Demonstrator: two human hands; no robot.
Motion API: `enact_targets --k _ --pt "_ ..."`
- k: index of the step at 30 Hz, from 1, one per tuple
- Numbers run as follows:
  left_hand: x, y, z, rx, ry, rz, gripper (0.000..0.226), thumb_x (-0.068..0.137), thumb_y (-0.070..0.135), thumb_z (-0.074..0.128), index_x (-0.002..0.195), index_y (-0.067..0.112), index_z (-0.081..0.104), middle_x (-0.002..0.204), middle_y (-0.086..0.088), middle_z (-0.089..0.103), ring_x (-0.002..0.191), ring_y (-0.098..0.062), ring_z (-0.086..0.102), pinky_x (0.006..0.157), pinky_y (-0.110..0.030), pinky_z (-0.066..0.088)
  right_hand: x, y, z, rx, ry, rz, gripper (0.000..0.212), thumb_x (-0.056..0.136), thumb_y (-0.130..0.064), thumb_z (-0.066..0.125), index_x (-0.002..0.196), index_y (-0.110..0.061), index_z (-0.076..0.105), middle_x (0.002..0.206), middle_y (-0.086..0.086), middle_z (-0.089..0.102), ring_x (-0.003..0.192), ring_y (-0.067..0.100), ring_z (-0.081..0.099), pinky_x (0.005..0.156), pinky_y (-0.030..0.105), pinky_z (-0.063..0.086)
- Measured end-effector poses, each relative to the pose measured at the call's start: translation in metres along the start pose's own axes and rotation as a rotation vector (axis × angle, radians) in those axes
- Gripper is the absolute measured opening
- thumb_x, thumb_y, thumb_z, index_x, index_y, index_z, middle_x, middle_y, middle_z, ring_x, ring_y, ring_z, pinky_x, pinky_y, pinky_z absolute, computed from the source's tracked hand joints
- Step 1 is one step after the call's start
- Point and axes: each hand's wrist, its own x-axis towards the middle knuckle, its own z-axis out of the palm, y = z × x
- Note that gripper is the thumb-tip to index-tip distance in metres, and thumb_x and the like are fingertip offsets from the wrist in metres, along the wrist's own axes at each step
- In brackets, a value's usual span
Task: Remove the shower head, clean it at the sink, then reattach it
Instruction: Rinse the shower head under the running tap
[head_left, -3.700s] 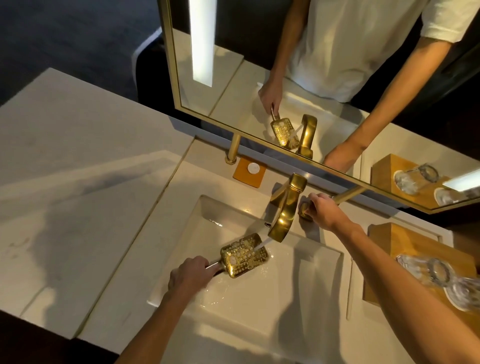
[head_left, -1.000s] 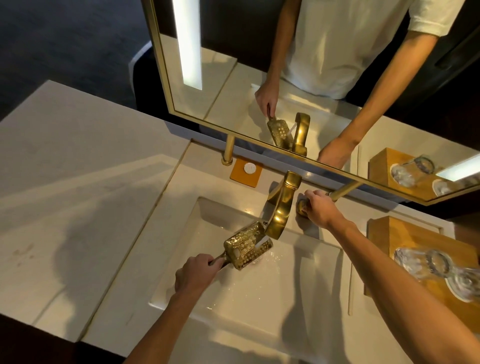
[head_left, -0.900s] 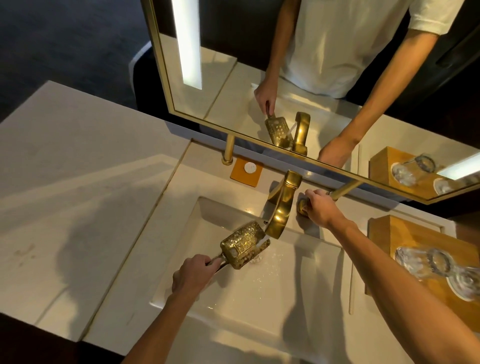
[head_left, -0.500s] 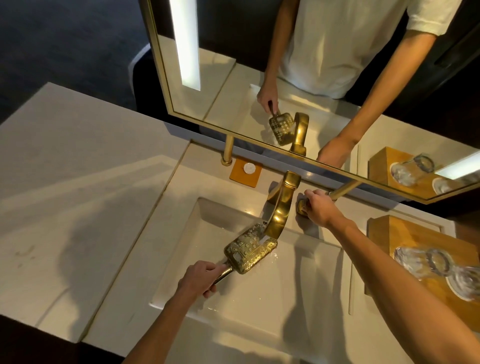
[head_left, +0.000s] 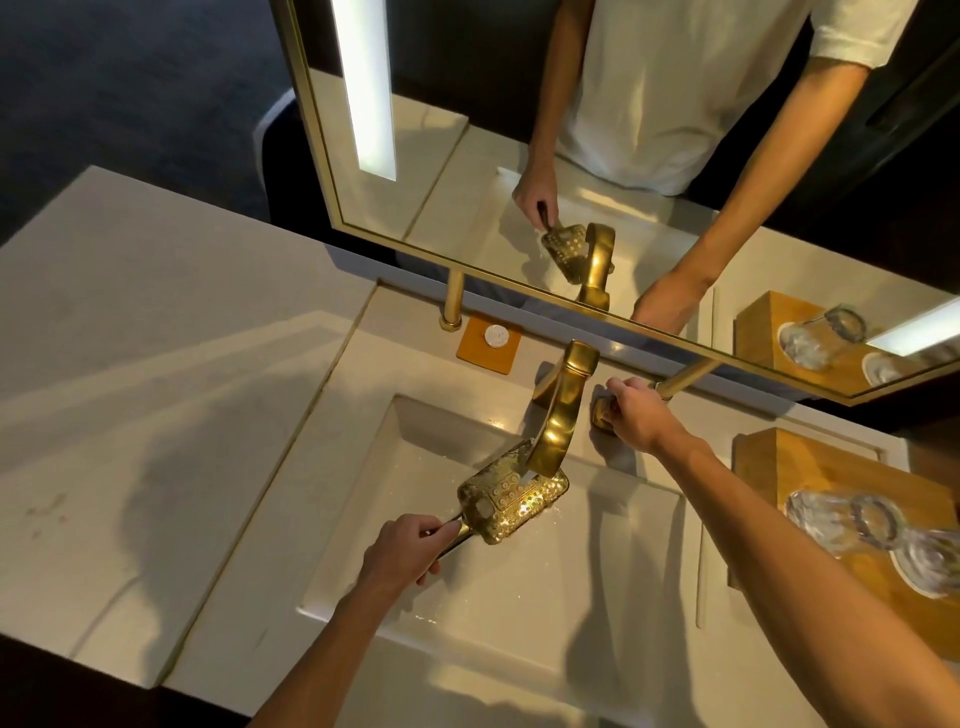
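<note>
Head view: left hand (head_left: 402, 551) is gripping the wet, slippery shower head (head_left: 511, 501) by its handle; right hand (head_left: 636, 415) is grasping the tap handle (head_left: 601, 410).

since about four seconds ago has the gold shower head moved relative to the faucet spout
Yes. The gold rectangular shower head has shifted back toward the mirror and now sits directly beneath the gold curved faucet spout, no longer in front of it.

- Left hand (head_left: 402, 545) grips a gold shower head (head_left: 511, 501) by its handle under the gold faucet (head_left: 558, 415), mid-frame.
- Right hand (head_left: 636, 415) grips the faucet handle (head_left: 601, 413).
</note>
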Motion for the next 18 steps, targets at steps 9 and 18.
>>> enact_targets --k 9,18 --pt "0.008 0.0 0.004 -0.039 0.006 0.028 0.04 0.09 0.06 0.057 0.072 0.028 0.072 0.058 0.003 0.071 0.042 -0.008 0.059 0.058 -0.029 0.05 0.001 0.001 0.0 -0.011 -0.008 -0.01 0.04 0.09 -0.01 0.062 0.127 -0.012 0.048 0.126 0.019 0.05 0.116 0.04 0.051 0.1 0.048 0.046" --pt "0.009 0.016 0.011 0.027 0.014 0.043 0.039 0.087 0.066 0.055 0.076 0.034 0.073 0.056 0.01 0.07 0.041 -0.002 0.058 0.058 -0.025 0.049 0.003 0.002 0.001 -0.011 -0.009 -0.004 0.041 0.09 -0.013 0.064 0.127 -0.01 0.049 0.126 0.02 0.05 0.115 0.04 0.051 0.099 0.047 0.046"
